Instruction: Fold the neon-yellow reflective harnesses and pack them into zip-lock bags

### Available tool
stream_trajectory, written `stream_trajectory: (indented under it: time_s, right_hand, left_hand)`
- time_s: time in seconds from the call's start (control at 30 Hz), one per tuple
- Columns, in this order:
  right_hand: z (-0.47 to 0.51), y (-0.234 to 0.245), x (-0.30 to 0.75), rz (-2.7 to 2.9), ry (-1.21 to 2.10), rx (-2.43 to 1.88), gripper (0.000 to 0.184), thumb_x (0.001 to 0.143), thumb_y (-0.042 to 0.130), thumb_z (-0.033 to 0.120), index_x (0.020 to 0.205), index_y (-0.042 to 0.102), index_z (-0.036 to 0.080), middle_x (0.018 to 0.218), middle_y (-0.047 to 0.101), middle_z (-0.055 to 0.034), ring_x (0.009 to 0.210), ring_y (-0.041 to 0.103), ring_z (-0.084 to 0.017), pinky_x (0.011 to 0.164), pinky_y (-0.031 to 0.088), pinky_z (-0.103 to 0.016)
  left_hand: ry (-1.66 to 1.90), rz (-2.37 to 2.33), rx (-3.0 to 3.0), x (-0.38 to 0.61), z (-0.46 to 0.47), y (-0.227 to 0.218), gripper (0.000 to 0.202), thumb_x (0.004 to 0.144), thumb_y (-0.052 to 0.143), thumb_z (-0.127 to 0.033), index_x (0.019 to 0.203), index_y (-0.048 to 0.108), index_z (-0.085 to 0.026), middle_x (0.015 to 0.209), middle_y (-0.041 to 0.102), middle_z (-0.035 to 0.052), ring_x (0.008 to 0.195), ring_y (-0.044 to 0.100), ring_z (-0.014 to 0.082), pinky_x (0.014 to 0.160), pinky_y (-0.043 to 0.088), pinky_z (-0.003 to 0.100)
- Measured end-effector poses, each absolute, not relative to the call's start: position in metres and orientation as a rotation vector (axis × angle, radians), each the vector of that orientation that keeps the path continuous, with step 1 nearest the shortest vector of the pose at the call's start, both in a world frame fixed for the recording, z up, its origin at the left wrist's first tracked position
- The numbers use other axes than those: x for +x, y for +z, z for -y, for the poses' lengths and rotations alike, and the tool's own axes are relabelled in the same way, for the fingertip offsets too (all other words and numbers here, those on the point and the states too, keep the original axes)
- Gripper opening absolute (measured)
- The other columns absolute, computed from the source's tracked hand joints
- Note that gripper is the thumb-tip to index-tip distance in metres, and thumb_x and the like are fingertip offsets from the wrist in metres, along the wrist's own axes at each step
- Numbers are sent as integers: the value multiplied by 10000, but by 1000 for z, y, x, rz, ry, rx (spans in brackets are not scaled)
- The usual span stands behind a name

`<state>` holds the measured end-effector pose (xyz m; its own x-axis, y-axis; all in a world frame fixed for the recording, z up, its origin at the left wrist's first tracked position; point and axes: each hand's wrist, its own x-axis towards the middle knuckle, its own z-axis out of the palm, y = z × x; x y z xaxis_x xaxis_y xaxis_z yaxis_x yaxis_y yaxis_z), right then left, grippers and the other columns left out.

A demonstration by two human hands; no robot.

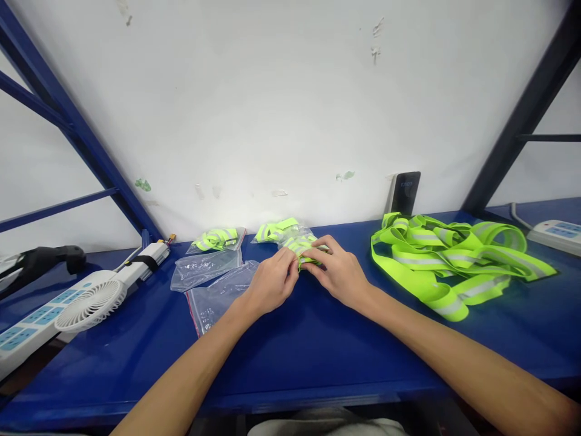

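Note:
Both hands meet at the middle of the blue shelf (290, 357). My left hand (272, 283) and my right hand (338, 271) pinch a clear plastic bag holding a folded neon-yellow reflective strap (303, 247). Fingers of both hands are closed on the bag's edge. Two filled bags (216, 238) (275, 230) lie just behind, near the wall. Empty clear zip bags (206, 266) (218, 297) lie flat to the left of my left hand.
A loose heap of neon-yellow reflective straps (447, 257) lies at the right. A dark phone (405, 192) leans against the wall. A white power strip (560, 235) sits far right. At the left stand a small white fan (91, 303), another power strip (22, 330) and a white battery pack (147, 260).

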<state>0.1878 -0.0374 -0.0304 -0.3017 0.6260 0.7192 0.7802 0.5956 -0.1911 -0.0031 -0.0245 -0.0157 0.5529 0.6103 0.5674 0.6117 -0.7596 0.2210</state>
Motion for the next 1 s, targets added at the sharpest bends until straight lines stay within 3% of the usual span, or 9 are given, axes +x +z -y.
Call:
stream_trajectory:
  time_s: [0.13,0.2,0.27,0.33,0.43,0.6,0.83,1.0]
  right_hand:
    - [37,-28,187,2022,-513,-1212,207,956,547,359,930,699,220,889,666,-51,622,608,-159,542,427,-282]
    - [37,-26,188,2025,-592,-1228,248,952,545,391,1027,693,207,833,677,-61,659,617,-201,597,457,-317]
    - [36,-25,189,2051,-581,-1231,373,936,568,393,1240,623,183,950,699,-107,828,645,-270,712,505,-375]
    - [34,-24,191,2150,-477,-1162,486,943,557,365,1385,510,169,1210,652,-161,1074,613,-319,863,517,-435]
    - [29,-24,195,2307,-215,-1013,432,996,446,303,1407,470,172,1420,535,-155,1271,534,-286,1011,483,-442]
    - [23,-21,208,2198,93,-982,385,1012,402,285,1377,474,186,1360,594,-119,1217,590,-243,1025,481,-404]
    - [32,-17,208,2076,261,-990,389,1012,411,340,1382,453,231,1321,615,-83,1171,614,-227,995,482,-376]
    - [35,-18,204,2093,328,-996,473,943,553,381,1386,449,251,1347,600,-66,1181,604,-238,985,479,-373]
  left_hand:
    - [-1033,1019,-2746,4,26,-13,174,974,343,-184,827,435,-203,817,531,32,717,504,158,655,385,290]
    - [-1038,996,-2736,5,25,-13,175,967,348,-181,811,423,-205,802,522,28,704,494,158,643,378,290]
    - [-1012,965,-2748,5,24,-14,170,957,356,-178,802,416,-206,789,513,22,684,479,154,633,371,288]
    - [-990,938,-2774,4,24,-16,164,949,364,-172,796,414,-207,779,508,16,673,470,149,628,366,284]
    - [-1088,943,-2800,3,26,-18,164,949,383,-183,788,409,-206,754,491,-4,660,461,134,623,361,269]
    - [-1373,1229,-2729,0,25,-24,121,931,483,-291,876,416,-206,740,450,-36,621,427,114,612,359,251]
    - [-1149,1360,-2892,-1,17,-31,355,950,488,-447,713,470,-183,669,513,-26,626,457,121,612,321,256]
    - [-1158,1307,-2886,-1,15,-31,373,976,434,-401,678,456,-178,641,489,-26,603,426,113,609,300,254]
